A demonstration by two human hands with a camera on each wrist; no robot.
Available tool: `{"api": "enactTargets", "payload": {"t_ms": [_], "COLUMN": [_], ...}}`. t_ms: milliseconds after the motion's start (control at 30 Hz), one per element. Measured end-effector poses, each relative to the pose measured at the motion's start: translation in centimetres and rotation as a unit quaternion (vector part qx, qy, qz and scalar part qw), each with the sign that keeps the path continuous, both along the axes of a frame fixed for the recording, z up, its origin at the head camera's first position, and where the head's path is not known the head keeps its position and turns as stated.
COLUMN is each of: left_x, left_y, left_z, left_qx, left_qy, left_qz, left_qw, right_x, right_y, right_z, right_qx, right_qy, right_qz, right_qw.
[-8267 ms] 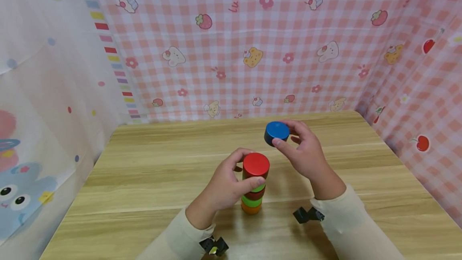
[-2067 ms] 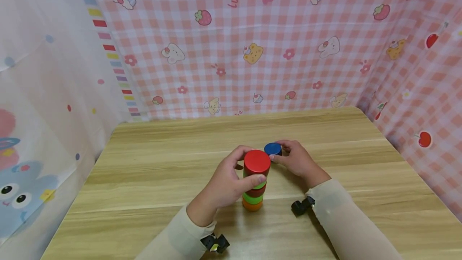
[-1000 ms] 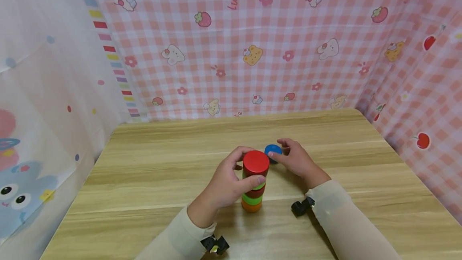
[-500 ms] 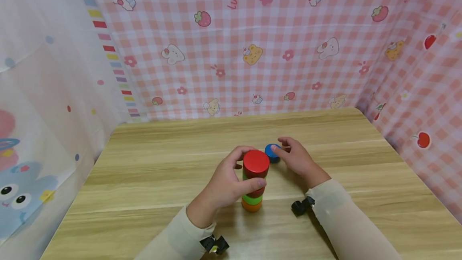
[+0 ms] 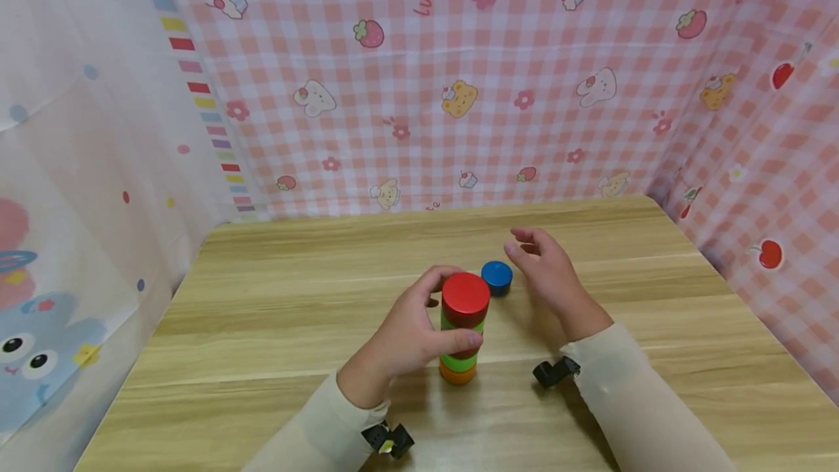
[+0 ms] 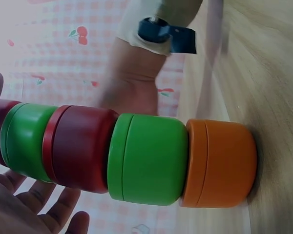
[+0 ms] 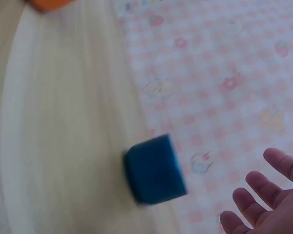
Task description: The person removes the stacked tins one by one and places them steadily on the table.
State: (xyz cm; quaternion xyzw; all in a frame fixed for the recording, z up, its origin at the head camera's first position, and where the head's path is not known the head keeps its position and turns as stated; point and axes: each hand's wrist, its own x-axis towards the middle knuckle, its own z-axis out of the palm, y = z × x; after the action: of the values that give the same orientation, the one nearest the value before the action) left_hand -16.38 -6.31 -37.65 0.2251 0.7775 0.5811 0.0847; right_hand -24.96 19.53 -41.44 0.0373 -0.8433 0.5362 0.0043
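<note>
Far left, a white fabric curtain (image 5: 85, 166) with coloured dots and a blue cartoon figure, hung beside a pale wood-grain tabletop (image 5: 275, 297). Next, the left hand (image 5: 413, 333), black device strapped at its cuff (image 5: 388, 441); fingers curled round the upper part of an upright stack of five glossy cylinders (image 5: 464, 322), thumb across the near side. Order from the top: red, green, dark red, green, orange; the orange base piece (image 6: 219, 163) sits on the tabletop. Just right of the stack and farther back, a short, glossy blue cylinder (image 5: 497, 277) stands alone on the wood. Beyond it, the right hand (image 5: 547, 268), raised, fingers loosely bent, holding nothing, near the blue piece but apart from it. Far right, pink-and-white gingham cloth (image 5: 754, 137) printed with cherries.
</note>
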Motion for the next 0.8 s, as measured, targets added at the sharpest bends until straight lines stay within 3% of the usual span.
{"api": "enactTargets", "payload": {"t_ms": [167, 633, 800], "left_x": [-0.1, -0.3, -0.3], "left_y": [0.1, 0.2, 0.2], "left_z": [-0.2, -0.6, -0.8], "left_qx": [-0.009, -0.021, -0.021], "left_qy": [0.002, -0.011, -0.008], "left_qz": [-0.005, -0.010, -0.014], "left_qw": [0.9999, 0.9997, 0.9996], "right_x": [0.9, 2.8, 3.6], "right_y": [-0.5, -1.6, -2.0], "right_z": [1.4, 3.3, 3.9], "right_qx": [-0.017, -0.017, -0.041], "right_qy": [0.036, 0.072, 0.089], "right_qz": [0.018, 0.072, 0.100], "right_qw": [0.999, 0.995, 0.990]}}
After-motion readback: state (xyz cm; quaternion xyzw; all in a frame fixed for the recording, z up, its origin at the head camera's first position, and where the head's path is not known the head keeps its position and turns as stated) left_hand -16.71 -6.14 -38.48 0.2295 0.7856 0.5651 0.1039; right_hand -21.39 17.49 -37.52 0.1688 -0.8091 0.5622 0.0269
